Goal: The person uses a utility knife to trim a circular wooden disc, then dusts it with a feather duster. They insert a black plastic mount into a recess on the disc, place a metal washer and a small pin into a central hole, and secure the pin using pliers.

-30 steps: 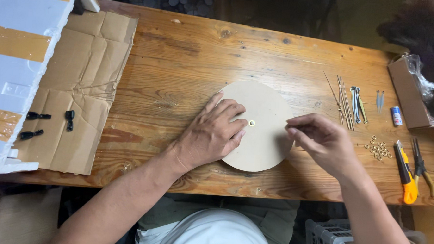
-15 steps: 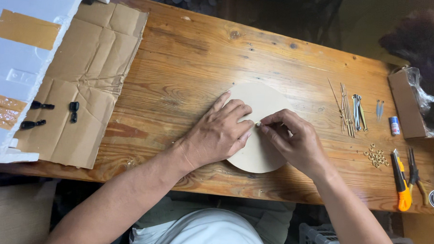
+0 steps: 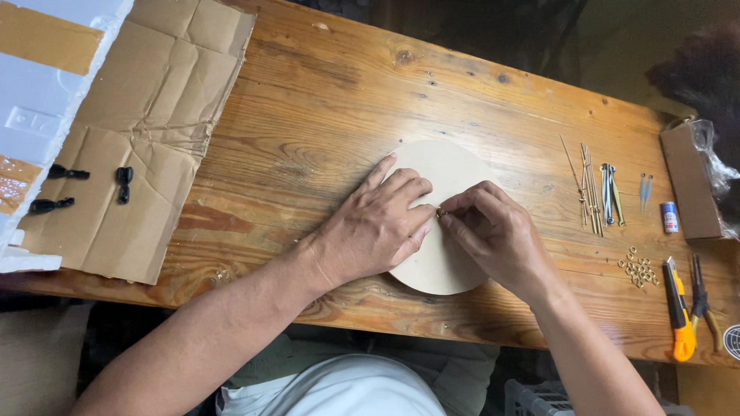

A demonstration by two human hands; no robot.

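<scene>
Right hand [image 3: 496, 237] now at disc [image 3: 445, 174] centre

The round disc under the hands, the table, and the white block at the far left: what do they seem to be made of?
Disc: probably thin plywood or fibreboard, pale, matte, smooth, no clear grain. Table: solid wood, glossy varnish, with visible grain, knots and plank seams. White block: looks like foam, with a matte, grainy surface and brown tape strips.

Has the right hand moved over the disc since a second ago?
Yes. The right hand has slid left, from the edge of the disc to its centre, and its fingertips now meet the left hand there.
</scene>
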